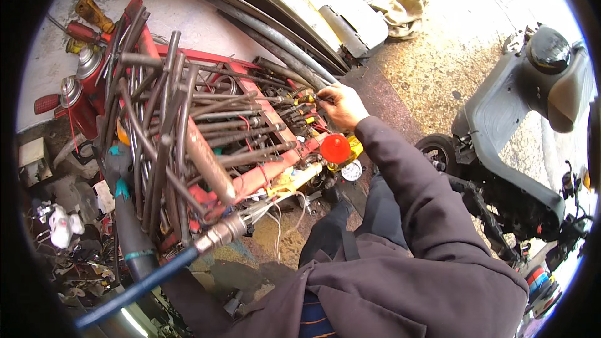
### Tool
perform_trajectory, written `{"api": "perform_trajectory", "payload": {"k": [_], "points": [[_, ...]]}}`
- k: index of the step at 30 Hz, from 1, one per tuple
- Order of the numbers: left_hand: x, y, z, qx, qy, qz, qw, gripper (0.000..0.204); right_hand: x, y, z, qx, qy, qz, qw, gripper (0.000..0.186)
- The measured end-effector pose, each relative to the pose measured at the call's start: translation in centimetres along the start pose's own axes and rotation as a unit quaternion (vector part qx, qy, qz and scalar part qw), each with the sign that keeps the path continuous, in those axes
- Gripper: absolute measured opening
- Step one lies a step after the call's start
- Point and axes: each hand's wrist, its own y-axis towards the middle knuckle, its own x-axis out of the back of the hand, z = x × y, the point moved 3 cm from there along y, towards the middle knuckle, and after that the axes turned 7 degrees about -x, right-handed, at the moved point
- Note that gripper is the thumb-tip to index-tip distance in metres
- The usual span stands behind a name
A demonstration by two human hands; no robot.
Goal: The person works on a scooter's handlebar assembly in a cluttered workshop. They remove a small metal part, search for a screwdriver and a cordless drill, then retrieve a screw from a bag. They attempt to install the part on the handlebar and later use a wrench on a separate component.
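My right hand [343,107] reaches to the far side of a red tool rack [260,178]. Its fingers are closed at the rack's edge, and what they hold, if anything, is hidden. Just left of the fingertips lies a yellow-and-black tool handle [305,99], among several other handled tools. Dark metal bars and T-handled wrenches [181,97] crowd the rack's left part. Below my hand are a red funnel-like disc [335,148] and a round white dial gauge [352,170]. Only the left sleeve [194,300] shows at the lower left; my left hand is out of view.
A blue hose [144,286] with a metal fitting [220,233] crosses the near left. Spray cans [89,62] stand by the wall. A grey scooter [501,106], partly stripped, is at the right. Long pipes [282,47] lie behind the rack.
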Motion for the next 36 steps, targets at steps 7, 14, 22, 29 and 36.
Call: {"api": "perform_trajectory", "payload": {"k": [7, 14, 22, 29, 36], "points": [[-0.2, 0.7, -0.1, 0.042, 0.05, 0.012, 0.998, 0.016, -8.8, 6.8, -0.7, 0.059, 0.001, 0.022, 0.998, 0.021], [1.4, 0.9, -0.5, 0.094, 0.059, 0.039, 0.993, 0.013, -15.3, 12.5, -3.7, -0.029, -0.113, 0.177, 0.977, 0.027], [0.6, -0.8, -2.7, 0.092, 0.021, 0.051, 0.994, 0.01, -13.8, 11.2, -2.5, -0.034, -0.054, 0.14, 0.988, 0.036], [-2.7, -1.4, -4.8, 0.073, -0.018, 0.038, 0.996, 0.007, -6.2, 5.7, 2.6, -0.038, 0.109, 0.12, 0.986, 0.028], [-2.3, -1.9, -3.9, 0.095, -0.25, 0.009, 0.964, 0.009, 4.8, -4.6, 13.0, -0.077, 0.216, 0.088, 0.969, 0.018]]}}
